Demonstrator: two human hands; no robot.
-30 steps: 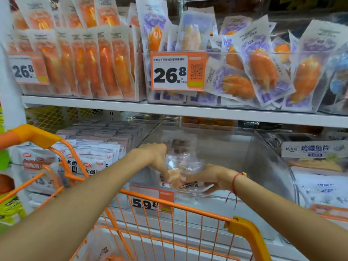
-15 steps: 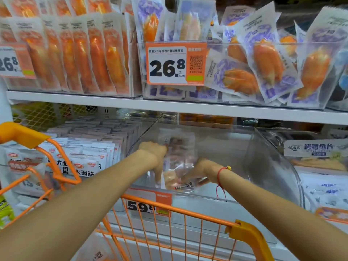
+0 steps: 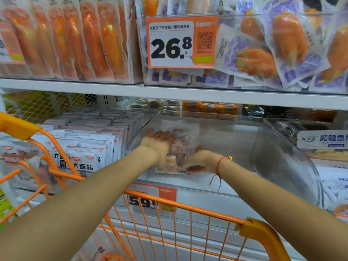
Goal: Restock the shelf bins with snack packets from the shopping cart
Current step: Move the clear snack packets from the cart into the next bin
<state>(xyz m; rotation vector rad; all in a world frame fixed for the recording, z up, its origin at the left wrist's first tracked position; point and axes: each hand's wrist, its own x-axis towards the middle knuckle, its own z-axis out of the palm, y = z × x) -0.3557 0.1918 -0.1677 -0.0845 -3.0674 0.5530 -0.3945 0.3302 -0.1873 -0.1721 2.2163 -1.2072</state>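
Note:
Both my arms reach over the orange shopping cart [image 3: 188, 206] into a clear plastic shelf bin [image 3: 273, 153] on the lower shelf. Clear snack packets [image 3: 183, 146] with pinkish contents stand at the bin's left side. My left hand [image 3: 158, 143] lies against their left face with straight fingers pointing up. My right hand [image 3: 199, 159], a red string at its wrist, holds the packets low on the right side; its fingers are mostly hidden behind them. The rest of the bin has nothing in it.
White packets with black lettering [image 3: 84, 157] fill the bin to the left. The upper shelf [image 3: 188, 95] carries orange and purple packets and a 26.8 price tag [image 3: 180, 41]. A 59.8 tag [image 3: 152, 196] hangs on the bin's front. Another bin [image 3: 323, 142] stands at the right.
My left hand has opened from a curled grip to flat fingers against the packets. The packets now stand deeper and more upright in the bin. The view has moved closer.

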